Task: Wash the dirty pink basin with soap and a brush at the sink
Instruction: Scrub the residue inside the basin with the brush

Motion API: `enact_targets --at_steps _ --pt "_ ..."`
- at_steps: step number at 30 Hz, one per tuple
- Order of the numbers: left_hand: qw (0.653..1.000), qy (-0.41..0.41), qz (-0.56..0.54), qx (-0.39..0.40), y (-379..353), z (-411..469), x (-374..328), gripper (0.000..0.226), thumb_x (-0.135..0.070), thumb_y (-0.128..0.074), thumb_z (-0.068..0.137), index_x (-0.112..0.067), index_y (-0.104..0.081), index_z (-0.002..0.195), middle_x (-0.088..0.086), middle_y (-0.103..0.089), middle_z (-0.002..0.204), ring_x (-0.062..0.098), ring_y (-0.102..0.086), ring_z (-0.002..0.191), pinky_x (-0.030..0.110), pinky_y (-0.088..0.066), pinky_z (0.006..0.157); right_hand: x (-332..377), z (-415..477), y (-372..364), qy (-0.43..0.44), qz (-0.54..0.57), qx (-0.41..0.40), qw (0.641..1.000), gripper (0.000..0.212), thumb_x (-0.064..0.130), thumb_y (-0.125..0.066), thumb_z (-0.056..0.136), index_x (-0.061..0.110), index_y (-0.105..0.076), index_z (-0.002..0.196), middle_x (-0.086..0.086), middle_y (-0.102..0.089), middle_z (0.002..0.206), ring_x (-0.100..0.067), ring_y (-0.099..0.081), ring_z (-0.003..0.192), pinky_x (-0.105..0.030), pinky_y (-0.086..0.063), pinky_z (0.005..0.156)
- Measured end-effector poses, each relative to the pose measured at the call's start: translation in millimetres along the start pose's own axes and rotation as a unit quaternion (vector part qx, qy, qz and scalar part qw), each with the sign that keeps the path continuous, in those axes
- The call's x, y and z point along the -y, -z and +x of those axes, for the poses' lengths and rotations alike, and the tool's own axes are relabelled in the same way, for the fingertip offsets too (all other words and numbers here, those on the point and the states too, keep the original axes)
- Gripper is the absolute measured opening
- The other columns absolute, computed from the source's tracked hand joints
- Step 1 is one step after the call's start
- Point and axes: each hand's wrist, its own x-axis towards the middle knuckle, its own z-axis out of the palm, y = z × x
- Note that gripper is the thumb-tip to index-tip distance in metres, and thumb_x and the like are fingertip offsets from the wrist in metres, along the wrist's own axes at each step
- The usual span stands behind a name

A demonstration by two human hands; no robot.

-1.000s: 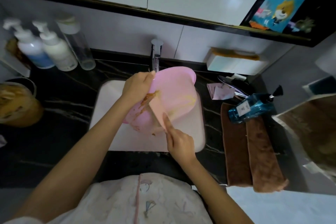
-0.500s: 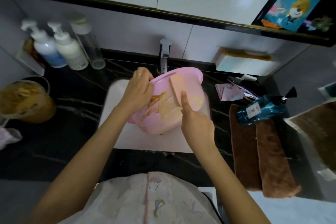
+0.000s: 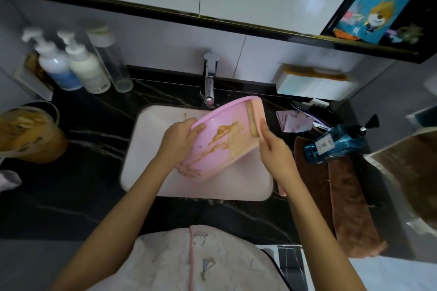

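**A:** State of each grip?

**B:** Left grip [image 3: 182, 139]: clenched on the left rim of the pink basin [image 3: 222, 151], thumb over the rim. Right grip [image 3: 274, 149]: grasping a pink brush [image 3: 256, 118], whose soiled bristles are set against the basin's inner wall near the far-right rim.

**A:** Location of the basin?

**B:** It is held tilted over the white sink [image 3: 146, 149], with its interior turned toward the person. Brown-yellow smears cover the inner wall. Contact between the lower edge and the sink floor cannot be confirmed.

**A:** Surroundings and obstructions?

**B:** A black bench [image 3: 82, 184] surrounds the sink.
- Right: two brown towels [image 3: 343, 196] lie side by side. A blue pump bottle [image 3: 335, 144] lies across their far ends, with crumpled pink paper [image 3: 293, 120] beyond.
- Left: a round tub [image 3: 26, 134] holds yellowish matter.
- Centre: the tap [image 3: 209, 82] stands just beyond the basin's far rim.
- Far left, at the wall: two white pump bottles [image 3: 85, 66] and a clear bottle [image 3: 111, 61].
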Motion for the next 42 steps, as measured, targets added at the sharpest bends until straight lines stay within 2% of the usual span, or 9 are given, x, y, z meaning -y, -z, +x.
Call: enact_targets --at_steps 10,14,18,22,27,31,36,40,42 --pt "0.999 -0.024 -0.028 0.007 -2.6 9.9 -3.4 0.037 -0.036 -0.036 0.096 -0.014 -0.05 0.07 0.008 -0.051 0.062 0.017 -0.046 0.056 0.023 -0.032 0.052 -22.1 -28.4 9.7 0.108 -0.163 0.002 0.981 0.049 0.031 -0.039 0.099 0.038 -0.024 0.145 -0.009 -0.062 0.068 -0.027 -0.06 0.059 -0.043 -0.051 0.055" --pt "0.999 -0.045 -0.016 0.011 -7.3 10.9 -4.3 0.04 -0.041 -0.031 0.092 -0.015 -0.049 0.068 0.006 -0.05 0.059 0.016 -0.045 0.054 0.021 -0.03 0.051 -13.9 -0.2 3.5 0.044 -0.057 -0.04 0.997 0.048 0.029 -0.037 0.101 0.026 -0.028 0.147 -0.004 -0.059 0.064 -0.018 -0.058 0.054 -0.035 -0.049 0.05" --pt "0.999 -0.037 -0.014 -0.002 -4.3 13.5 -2.4 0.043 -0.041 -0.031 0.091 -0.011 -0.052 0.069 0.006 -0.053 0.061 0.018 -0.047 0.056 0.022 -0.031 0.052 -20.4 -38.3 -5.8 0.193 -0.119 0.002 0.974 0.051 0.038 -0.034 0.097 0.036 -0.019 0.146 -0.006 -0.058 0.058 -0.022 -0.054 0.046 -0.039 -0.046 0.045" --pt "0.999 -0.053 -0.003 0.008 -8.6 13.9 -8.4 0.039 -0.041 -0.03 0.091 -0.017 -0.046 0.065 -0.001 -0.046 0.056 0.016 -0.045 0.054 0.024 -0.03 0.051 -29.1 1.6 6.8 0.06 -0.069 -0.047 0.995 0.05 0.029 -0.038 0.1 0.029 -0.025 0.148 -0.011 -0.061 0.064 -0.026 -0.06 0.055 -0.046 -0.051 0.054" --pt "1.0 -0.024 -0.011 -0.006 -4.0 15.7 1.8 0.05 -0.044 -0.03 0.09 -0.004 -0.055 0.071 0.012 -0.056 0.064 0.024 -0.051 0.061 0.025 -0.034 0.053 -24.1 -43.4 -19.6 0.195 -0.12 -0.02 0.973 0.053 0.029 -0.041 0.098 0.032 -0.023 0.147 -0.011 -0.06 0.058 -0.028 -0.055 0.046 -0.038 -0.043 0.043" --pt "0.999 -0.039 -0.01 0.006 -5.5 13.2 -6.1 0.045 -0.039 -0.034 0.095 -0.007 -0.053 0.07 0.012 -0.056 0.065 0.02 -0.049 0.058 0.022 -0.033 0.053 -40.2 0.6 3.0 0.049 -0.085 -0.057 0.994 0.049 0.027 -0.037 0.1 0.026 -0.027 0.148 -0.006 -0.06 0.063 -0.019 -0.058 0.051 -0.041 -0.052 0.05" --pt "1.0 -0.027 -0.007 -0.008 -1.5 13.6 -3.5 0.047 -0.043 -0.031 0.091 -0.008 -0.054 0.069 0.009 -0.056 0.063 0.023 -0.051 0.06 0.025 -0.035 0.053 -40.4 -43.5 -15.8 0.18 -0.091 -0.024 0.979 0.05 0.034 -0.034 0.098 0.028 -0.025 0.147 0.001 -0.052 0.051 -0.015 -0.049 0.038 -0.032 -0.041 0.037" --pt "0.999 -0.033 -0.004 0.0 -3.4 16.5 -8.3 0.049 -0.044 -0.03 0.089 -0.008 -0.059 0.074 0.008 -0.059 0.067 0.025 -0.054 0.064 0.031 -0.04 0.059 -63.8 -0.9 -1.2 -0.008 0.007 -0.047 0.999 0.048 0.026 -0.036 0.1 0.029 -0.029 0.147 -0.008 -0.063 0.069 -0.023 -0.061 0.059 -0.044 -0.052 0.056" --pt "1.0 -0.031 -0.001 0.004 -2.9 17.4 -9.2 0.04 -0.043 -0.031 0.09 -0.017 -0.057 0.074 0.003 -0.06 0.068 0.022 -0.055 0.066 0.03 -0.041 0.061 -43.5 -3.7 -11.7 0.015 0.033 -0.045 0.998 0.05 0.022 -0.037 0.1 0.03 -0.025 0.148 -0.01 -0.063 0.07 -0.024 -0.06 0.06 -0.04 -0.049 0.056"
